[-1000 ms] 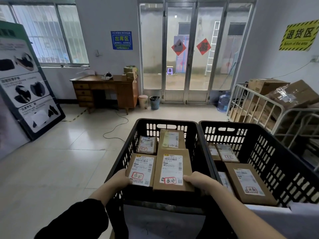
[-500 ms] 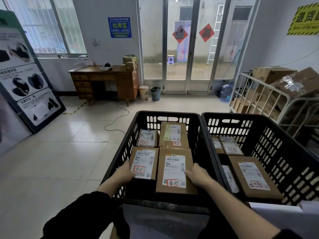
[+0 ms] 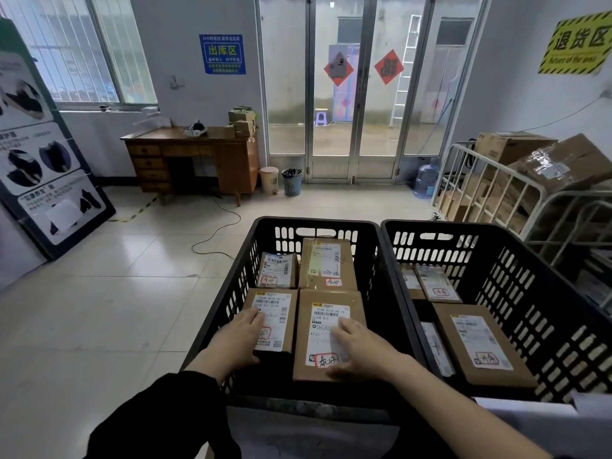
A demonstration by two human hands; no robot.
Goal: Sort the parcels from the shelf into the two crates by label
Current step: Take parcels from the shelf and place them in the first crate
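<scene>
Near end of the left crate: both hands reach in, palms down, each on its own parcel.
Left hand (image 3: 239, 339): released, fingers straight across the label of the small parcel (image 3: 278, 308), thumb along its near edge; black sleeve behind the wrist.
Right hand (image 3: 361, 352): released, fingers spread flat on the label of the large parcel (image 3: 326, 309), thumb by the red-circled handwriting; forearm bare.
Two parcels under the hands: lying flat, side by side and touching, small one left, large one right.
Far parcels: a taped box (image 3: 328, 263) and a smaller packet (image 3: 276, 271) lie just beyond, each with a red-circled mark.
Left crate (image 3: 318, 223): black, slotted walls, holding those four.
Right crate (image 3: 530, 283): same kind, just beside it; a big box (image 3: 480, 342) sits near, flatter parcels (image 3: 435, 283) far.
Right of the scene: white cage trolley (image 3: 490, 180) stacked with cardboard cartons, yellow sign (image 3: 578, 44) above.
Far wall: glass doors (image 3: 351, 94), water jug (image 3: 425, 178), wooden desk (image 3: 195, 154), blue sign (image 3: 222, 54).
</scene>
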